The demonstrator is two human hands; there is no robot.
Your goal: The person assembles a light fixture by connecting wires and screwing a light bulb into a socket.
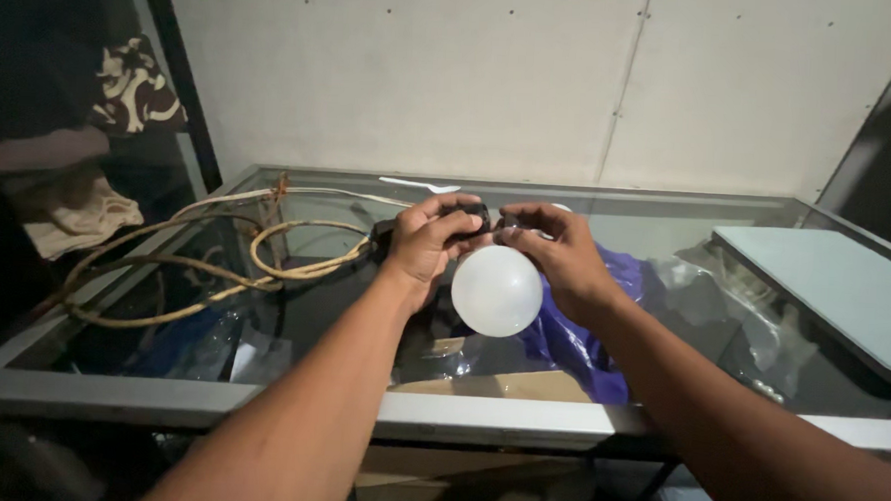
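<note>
White bulb (497,291) in both hands, glass case (259,398) holding purple bag (572,341)

Bulb (497,291) base hidden under fingers (445,220), laptop (844,293) cut off

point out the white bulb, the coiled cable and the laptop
white bulb (497,291), head view, middle of the round globe
coiled cable (180,261), head view, tan loop on the glass
laptop (833,284), head view, closed lid

Coiled cord (215,260); grey board (834,288)
</note>
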